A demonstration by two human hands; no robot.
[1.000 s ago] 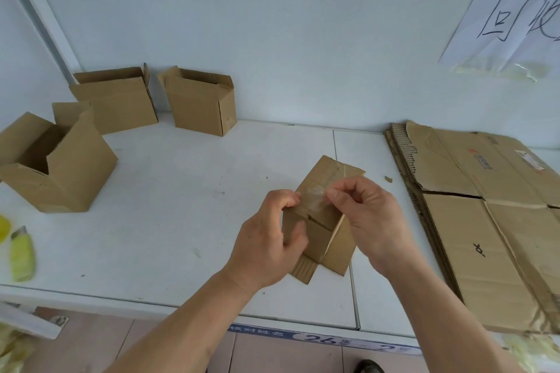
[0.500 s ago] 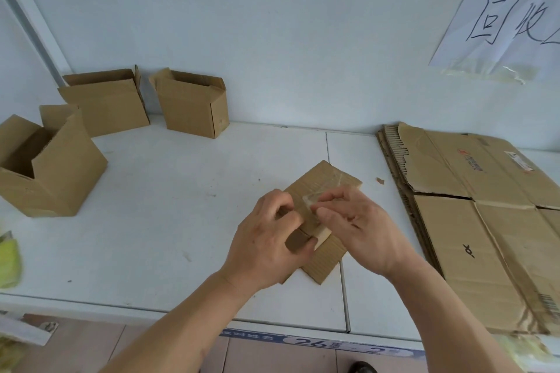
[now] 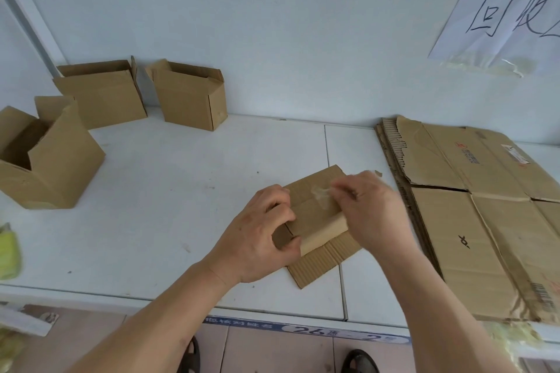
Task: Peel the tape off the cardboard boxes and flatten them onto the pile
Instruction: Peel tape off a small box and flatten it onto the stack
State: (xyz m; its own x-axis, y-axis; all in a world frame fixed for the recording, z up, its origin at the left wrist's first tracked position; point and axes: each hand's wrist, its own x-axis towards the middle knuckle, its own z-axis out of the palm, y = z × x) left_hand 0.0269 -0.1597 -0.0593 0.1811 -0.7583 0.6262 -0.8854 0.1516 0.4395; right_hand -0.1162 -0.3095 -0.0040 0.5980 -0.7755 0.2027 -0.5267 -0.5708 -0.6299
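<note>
A small flattened cardboard box (image 3: 315,197) lies on the white table (image 3: 169,197) near its front edge. My left hand (image 3: 260,236) grips the box's near left side, fingers curled over the fold. My right hand (image 3: 375,215) pinches a clear strip of tape (image 3: 321,192) lifted off the box's top face; the fingers are motion-blurred. The pile of flattened cardboard (image 3: 472,221) lies to the right. Three open upright boxes stand at the left: one at the left edge (image 3: 51,160), two by the wall (image 3: 103,94) (image 3: 191,94).
A yellow-green object (image 3: 9,248) lies at the table's left front edge. A paper sign (image 3: 509,9) with handwriting is taped to the wall at upper right. My shoes (image 3: 360,362) show on the floor below the table edge. A small cardboard scrap (image 3: 378,173) lies by the pile.
The small box has come down from tilted in my hands to lying flat on the table. My right hand has pulled the tape strip rightward off the box's face.
</note>
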